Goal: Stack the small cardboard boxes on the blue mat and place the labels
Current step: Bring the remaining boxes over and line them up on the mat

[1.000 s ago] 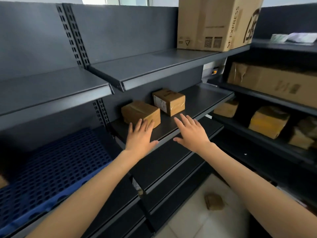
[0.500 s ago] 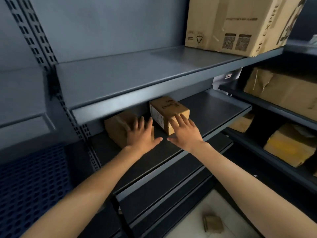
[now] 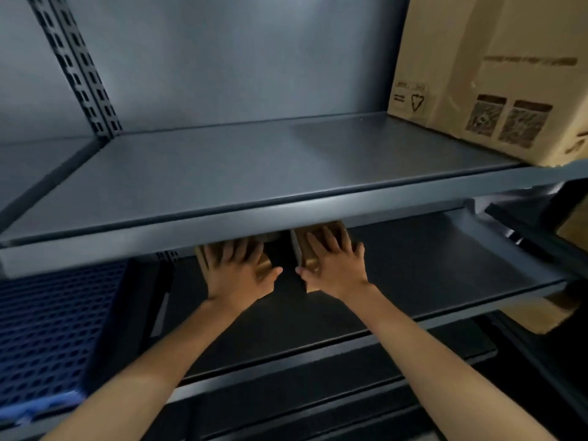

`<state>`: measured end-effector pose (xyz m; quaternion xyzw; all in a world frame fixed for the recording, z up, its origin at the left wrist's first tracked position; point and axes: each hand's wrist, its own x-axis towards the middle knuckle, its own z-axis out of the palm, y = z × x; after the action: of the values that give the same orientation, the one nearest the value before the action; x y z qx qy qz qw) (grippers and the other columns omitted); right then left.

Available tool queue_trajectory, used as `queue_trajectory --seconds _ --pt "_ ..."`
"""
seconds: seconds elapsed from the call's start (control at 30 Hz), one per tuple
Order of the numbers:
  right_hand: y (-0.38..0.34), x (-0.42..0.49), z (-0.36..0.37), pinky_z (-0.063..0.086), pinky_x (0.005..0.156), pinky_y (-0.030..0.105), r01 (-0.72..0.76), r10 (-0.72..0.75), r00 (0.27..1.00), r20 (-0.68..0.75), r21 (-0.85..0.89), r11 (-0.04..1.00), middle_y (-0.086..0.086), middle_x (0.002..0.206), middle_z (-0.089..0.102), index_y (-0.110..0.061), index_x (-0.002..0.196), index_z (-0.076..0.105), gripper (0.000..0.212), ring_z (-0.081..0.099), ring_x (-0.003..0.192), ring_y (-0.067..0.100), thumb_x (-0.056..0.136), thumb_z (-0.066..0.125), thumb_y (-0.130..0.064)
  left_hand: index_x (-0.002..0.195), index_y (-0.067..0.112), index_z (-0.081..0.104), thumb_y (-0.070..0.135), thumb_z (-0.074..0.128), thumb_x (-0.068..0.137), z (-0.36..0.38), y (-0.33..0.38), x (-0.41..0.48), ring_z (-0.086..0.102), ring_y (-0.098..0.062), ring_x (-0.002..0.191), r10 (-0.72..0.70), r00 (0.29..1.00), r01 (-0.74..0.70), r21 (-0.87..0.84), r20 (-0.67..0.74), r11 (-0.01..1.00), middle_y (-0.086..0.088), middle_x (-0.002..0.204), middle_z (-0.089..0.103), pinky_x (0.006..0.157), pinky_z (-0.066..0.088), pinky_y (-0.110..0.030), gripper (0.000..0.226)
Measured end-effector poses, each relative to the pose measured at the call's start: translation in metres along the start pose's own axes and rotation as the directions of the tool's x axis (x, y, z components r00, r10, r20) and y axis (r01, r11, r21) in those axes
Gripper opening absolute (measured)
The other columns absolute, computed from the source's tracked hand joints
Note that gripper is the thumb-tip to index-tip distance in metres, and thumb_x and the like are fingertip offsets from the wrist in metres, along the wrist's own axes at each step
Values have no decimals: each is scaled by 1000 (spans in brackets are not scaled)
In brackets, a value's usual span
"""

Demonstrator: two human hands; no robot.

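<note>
My left hand (image 3: 237, 275) and right hand (image 3: 334, 265) lie spread flat, one atop each small cardboard box (image 3: 265, 269) on the dark middle shelf (image 3: 445, 268). They look light and stiff, so I judge gripping opposite sides will serve before carrying them to the blue mat (image 3: 54, 329).

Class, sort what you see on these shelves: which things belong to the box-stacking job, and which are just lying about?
Part of the job:
left small box, under the left hand
right small box, under the right hand
blue mat

Lying about:
large cardboard box on the upper shelf
</note>
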<state>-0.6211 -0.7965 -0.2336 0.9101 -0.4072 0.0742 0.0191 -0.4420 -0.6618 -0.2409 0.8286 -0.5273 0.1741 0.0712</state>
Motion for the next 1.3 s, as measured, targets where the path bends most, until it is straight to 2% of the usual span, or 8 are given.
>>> queue_trajectory --seconds 0.1,0.23,0.33,0.57,0.77,0.9,1.0,1.3 --pt "6 1 3 19 105 63 48 -48 999 -25 7 999 5 161 9 -38 150 8 86 3 144 41 77 28 -80 142 33 41 84 28 76 -5 11 -1 21 -35 144 -177 982 175 35 64 984 -5 154 34 106 -3 -72 85" --pt "7 -1 6 18 104 63 78 -76 995 -62 18 997 8 159 12 -36 150 11 80 7 142 43 82 29 -75 150 39 11 84 24 75 -12 19 5 -1 -31 148 -326 906 337 7 270 941 0 161 10 107 7 -74 89" --pt "6 1 5 18 103 63 105 -104 993 -60 27 994 9 159 13 -35 149 12 79 8 142 44 83 32 -73 150 40 8 79 29 77 -17 21 5 2 -31 146 -352 895 371 -19 273 929 0 159 12 106 24 -67 86" --pt "-20 -1 1 25 101 63 171 -170 978 -119 -2 985 13 156 23 -33 150 16 80 17 140 42 82 31 -72 148 44 18 79 31 73 -37 5 -19 16 -30 143 -341 921 354 -42 186 934 1 156 25 105 29 -57 83" --pt "-113 -13 -23 28 99 60 320 -314 930 -190 0 947 14 153 31 -30 147 30 76 22 140 42 83 37 -71 147 42 22 82 30 76 -77 -68 -78 24 -31 141 -370 929 370 14 19 929 0 153 33 101 34 -58 82" --pt "-198 -29 -39 22 104 61 415 -405 887 -222 2 910 11 158 20 -32 149 23 74 11 144 38 86 32 -70 148 43 22 84 29 73 -107 -146 -136 23 -27 142 -472 881 471 29 43 882 2 154 31 102 34 -55 86" --pt "-264 -47 -47 23 103 61 451 -436 862 -259 -1 892 12 157 22 -32 149 23 74 12 143 38 86 33 -70 146 41 30 85 25 70 -125 -205 -190 30 -28 138 -512 859 512 68 -31 856 1 151 38 98 38 -54 88" --pt "-407 -76 -51 23 104 60 429 -415 878 -238 9 903 8 159 16 -35 149 16 74 7 145 34 86 25 -73 147 41 28 87 30 74 -153 -330 -270 20 -24 143 -524 852 522 42 28 852 3 155 31 106 30 -58 86"
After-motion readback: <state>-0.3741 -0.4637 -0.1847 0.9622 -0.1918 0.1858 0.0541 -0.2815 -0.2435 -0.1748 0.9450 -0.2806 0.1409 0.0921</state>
